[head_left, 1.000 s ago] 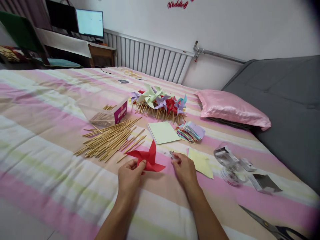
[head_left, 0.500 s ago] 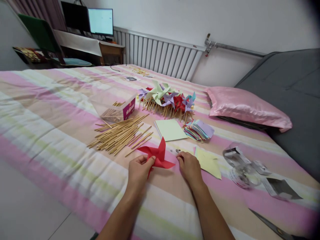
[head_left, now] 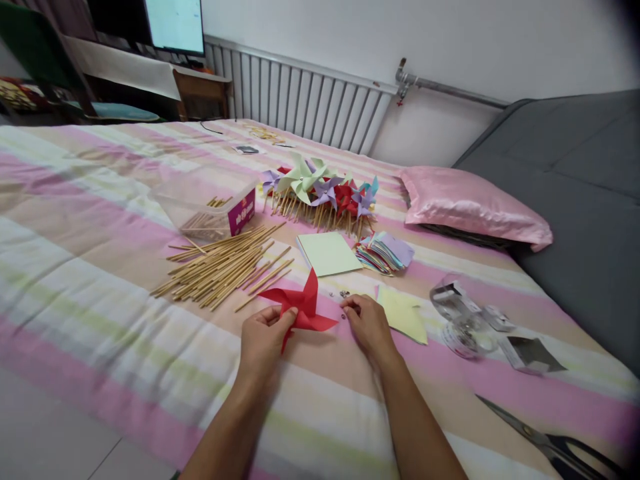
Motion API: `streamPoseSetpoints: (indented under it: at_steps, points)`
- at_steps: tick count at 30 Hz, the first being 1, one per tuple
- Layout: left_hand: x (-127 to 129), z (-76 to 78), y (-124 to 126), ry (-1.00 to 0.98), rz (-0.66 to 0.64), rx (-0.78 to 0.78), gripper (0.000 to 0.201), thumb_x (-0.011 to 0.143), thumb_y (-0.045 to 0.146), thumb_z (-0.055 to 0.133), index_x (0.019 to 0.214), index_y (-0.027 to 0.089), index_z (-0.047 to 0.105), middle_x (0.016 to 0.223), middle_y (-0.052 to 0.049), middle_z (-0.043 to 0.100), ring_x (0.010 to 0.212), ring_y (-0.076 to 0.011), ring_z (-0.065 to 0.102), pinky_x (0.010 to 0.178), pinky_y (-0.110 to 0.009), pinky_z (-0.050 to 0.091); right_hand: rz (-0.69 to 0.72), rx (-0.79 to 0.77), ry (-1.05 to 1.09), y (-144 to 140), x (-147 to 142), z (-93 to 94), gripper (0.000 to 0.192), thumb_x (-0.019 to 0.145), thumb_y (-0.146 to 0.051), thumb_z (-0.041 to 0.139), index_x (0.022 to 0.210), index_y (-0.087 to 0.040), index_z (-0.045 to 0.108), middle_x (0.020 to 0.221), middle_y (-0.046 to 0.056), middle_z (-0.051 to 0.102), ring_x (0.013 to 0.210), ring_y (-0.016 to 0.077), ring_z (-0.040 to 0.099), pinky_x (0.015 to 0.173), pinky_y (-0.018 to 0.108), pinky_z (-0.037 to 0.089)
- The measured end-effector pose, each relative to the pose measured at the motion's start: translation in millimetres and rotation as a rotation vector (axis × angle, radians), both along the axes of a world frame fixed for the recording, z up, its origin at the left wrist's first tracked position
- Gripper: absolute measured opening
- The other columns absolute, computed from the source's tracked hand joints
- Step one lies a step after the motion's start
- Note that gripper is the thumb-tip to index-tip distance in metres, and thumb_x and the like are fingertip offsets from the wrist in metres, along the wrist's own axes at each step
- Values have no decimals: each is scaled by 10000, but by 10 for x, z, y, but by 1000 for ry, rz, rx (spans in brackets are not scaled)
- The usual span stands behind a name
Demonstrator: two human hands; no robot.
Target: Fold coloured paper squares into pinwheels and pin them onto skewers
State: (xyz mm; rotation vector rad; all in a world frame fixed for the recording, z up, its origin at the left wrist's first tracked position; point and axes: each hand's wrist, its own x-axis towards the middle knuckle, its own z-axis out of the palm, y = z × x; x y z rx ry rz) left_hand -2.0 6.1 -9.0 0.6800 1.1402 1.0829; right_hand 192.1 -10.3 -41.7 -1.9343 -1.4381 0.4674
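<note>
Loose sticks lie beside the plastic box. Your left hand pinches the red pinwheel over the bedspread, near the sticks. Small metal pieces lie beside your right hand, curled, its hold unclear; yellow paper hems its outer side, scissors farther right.

A pink pillow lies beside the grey headboard, with a radiator along the wall.
</note>
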Motion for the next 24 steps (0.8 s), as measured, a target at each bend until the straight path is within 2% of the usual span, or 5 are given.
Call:
streamPoseSetpoints:
  at_steps: [5,11,17,24]
  points:
    - [-1,-23,1,-2,-2,10,207,566,280,781,625,125,657,523,6,633,469,-76,508,472,-180,368,-23,-7,60,-57,56,76,215,764,-197,477,850,-194,674,844,41,718,747,181,659,722,286,476]
    - [-6,-16,-4,25,6,21,221,561,285,782,617,119,646,506,20,607,451,-57,472,451,-167,334,50,-110,49,-118,72,198,184,752,-263,548,723,-221,724,782,23,740,757,199,668,671,271,445]
    - [7,-21,14,31,0,3,250,560,310,781,648,115,652,513,14,608,469,-75,493,473,-185,355,-2,-123,-20,-88,45,142,180,758,-273,544,713,-228,712,755,24,728,717,201,645,620,270,418]
    - [20,-27,21,39,13,12,243,542,298,789,632,113,660,532,3,633,473,-72,498,473,-178,353,-69,-120,-75,-52,30,81,171,766,-223,527,768,-247,696,768,11,722,733,193,649,655,271,434]
